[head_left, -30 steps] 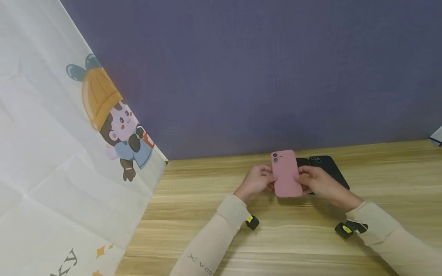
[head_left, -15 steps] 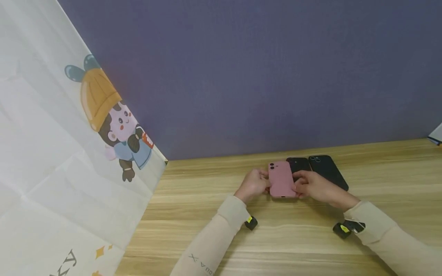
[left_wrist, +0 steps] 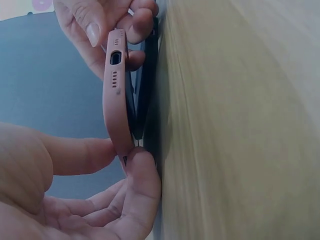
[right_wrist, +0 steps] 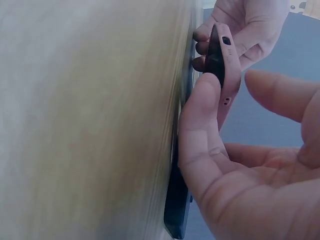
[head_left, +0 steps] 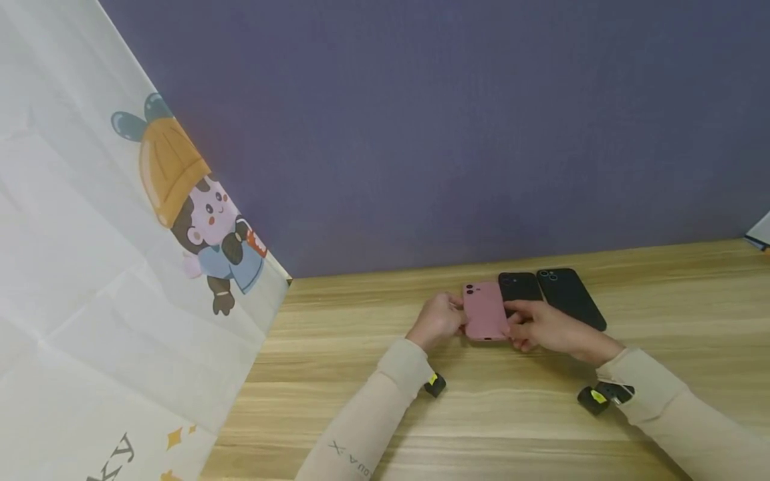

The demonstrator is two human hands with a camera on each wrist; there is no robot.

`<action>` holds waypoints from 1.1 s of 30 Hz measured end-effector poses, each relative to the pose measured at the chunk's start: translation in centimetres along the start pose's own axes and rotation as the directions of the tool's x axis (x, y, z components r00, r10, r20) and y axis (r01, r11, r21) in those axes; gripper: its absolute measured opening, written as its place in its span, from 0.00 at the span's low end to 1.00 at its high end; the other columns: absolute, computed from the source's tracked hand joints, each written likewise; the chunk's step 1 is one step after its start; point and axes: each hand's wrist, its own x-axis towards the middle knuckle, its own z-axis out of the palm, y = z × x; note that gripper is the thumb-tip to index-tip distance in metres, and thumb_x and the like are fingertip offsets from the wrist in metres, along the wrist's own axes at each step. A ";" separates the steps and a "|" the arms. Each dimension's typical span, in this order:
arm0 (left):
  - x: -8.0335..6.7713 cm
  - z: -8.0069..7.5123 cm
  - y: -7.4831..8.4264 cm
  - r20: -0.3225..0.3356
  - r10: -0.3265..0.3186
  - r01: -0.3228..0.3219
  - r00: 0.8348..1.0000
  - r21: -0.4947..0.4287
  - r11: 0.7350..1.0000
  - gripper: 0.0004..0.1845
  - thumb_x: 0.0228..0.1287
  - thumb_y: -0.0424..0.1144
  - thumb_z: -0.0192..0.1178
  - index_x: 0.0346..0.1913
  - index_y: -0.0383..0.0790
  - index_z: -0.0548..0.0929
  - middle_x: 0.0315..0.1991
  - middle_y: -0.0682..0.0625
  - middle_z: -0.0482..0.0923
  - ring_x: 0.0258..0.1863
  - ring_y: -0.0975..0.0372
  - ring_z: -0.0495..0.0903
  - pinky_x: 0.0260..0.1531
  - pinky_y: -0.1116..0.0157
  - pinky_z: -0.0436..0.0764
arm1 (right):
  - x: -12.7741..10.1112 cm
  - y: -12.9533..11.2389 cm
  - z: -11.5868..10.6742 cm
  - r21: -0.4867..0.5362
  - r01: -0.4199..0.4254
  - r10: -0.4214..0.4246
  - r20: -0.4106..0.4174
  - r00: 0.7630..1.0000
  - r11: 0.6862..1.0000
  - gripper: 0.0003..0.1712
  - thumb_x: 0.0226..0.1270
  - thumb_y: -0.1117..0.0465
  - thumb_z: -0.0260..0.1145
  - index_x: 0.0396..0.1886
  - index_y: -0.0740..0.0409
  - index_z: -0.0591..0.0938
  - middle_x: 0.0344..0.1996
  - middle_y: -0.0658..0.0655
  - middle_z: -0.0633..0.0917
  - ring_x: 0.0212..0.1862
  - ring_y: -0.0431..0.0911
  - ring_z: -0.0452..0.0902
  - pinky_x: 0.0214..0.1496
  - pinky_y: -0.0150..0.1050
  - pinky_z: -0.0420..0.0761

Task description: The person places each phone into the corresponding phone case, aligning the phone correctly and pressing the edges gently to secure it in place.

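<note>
A phone in a pink case (head_left: 486, 310) is held between both hands close over the table, its back with two camera lenses facing up. My left hand (head_left: 437, 322) pinches its left edge, thumb above and fingers beneath. At the lower right edge, my right hand (head_left: 544, 327) has a fingertip against the dark screen side and the thumb right at the case's outer side. The left wrist view shows the case's bottom end (left_wrist: 114, 90) with its charging port, tilted off the wood. Just right of it lie two black phones, a smaller one (head_left: 519, 286) and a larger one (head_left: 573, 297).
The wood-grain table (head_left: 481, 414) runs back to a dark blue-purple panel (head_left: 451, 133). A white sheet with a cartoon figure (head_left: 210, 214) stands along the left side. Small black wrist cameras sit below each cuff, the right one (head_left: 593, 399) close over the table.
Both hands have lowered the pink phone and moved it left, uncovering more of the smaller black phone. The right hand's grip has slid down toward the lower right corner.
</note>
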 end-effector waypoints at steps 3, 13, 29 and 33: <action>0.0 -0.2 0.0 -0.010 0.000 0.000 1.000 0.013 1.000 0.16 0.68 0.30 0.64 0.57 0.33 0.81 0.42 0.45 0.86 0.28 0.61 0.84 0.31 0.66 0.85 | 0.1 0.0 0.1 -0.017 -0.018 0.018 0.001 1.000 1.000 0.40 0.78 0.64 0.58 0.77 0.78 0.51 0.45 0.63 0.80 0.41 0.50 0.81 0.41 0.41 0.86; -0.2 -0.7 -0.2 -0.063 0.088 -0.072 0.994 0.218 0.973 0.13 0.56 0.26 0.68 0.46 0.35 0.86 0.34 0.50 0.87 0.28 0.65 0.80 0.30 0.71 0.79 | 0.0 -0.2 0.4 -0.037 -0.038 0.038 0.018 0.999 0.999 0.34 0.80 0.63 0.55 0.76 0.77 0.58 0.45 0.63 0.77 0.39 0.49 0.79 0.38 0.40 0.84; 0.1 -0.8 -0.6 0.018 0.128 -0.128 0.992 0.277 0.952 0.18 0.62 0.37 0.71 0.53 0.35 0.84 0.39 0.50 0.87 0.28 0.66 0.75 0.31 0.70 0.76 | 0.7 0.6 0.3 -0.102 -0.005 0.009 0.039 0.999 0.995 0.35 0.79 0.62 0.57 0.74 0.80 0.58 0.44 0.61 0.76 0.38 0.49 0.77 0.35 0.38 0.81; -0.3 -0.6 -0.8 0.039 0.120 -0.126 0.992 0.281 0.951 0.15 0.65 0.39 0.68 0.52 0.37 0.84 0.31 0.54 0.83 0.21 0.67 0.70 0.24 0.71 0.71 | 0.4 0.9 0.3 -0.111 0.011 -0.005 0.057 0.998 0.994 0.34 0.79 0.62 0.57 0.74 0.79 0.58 0.44 0.62 0.77 0.37 0.50 0.78 0.34 0.39 0.81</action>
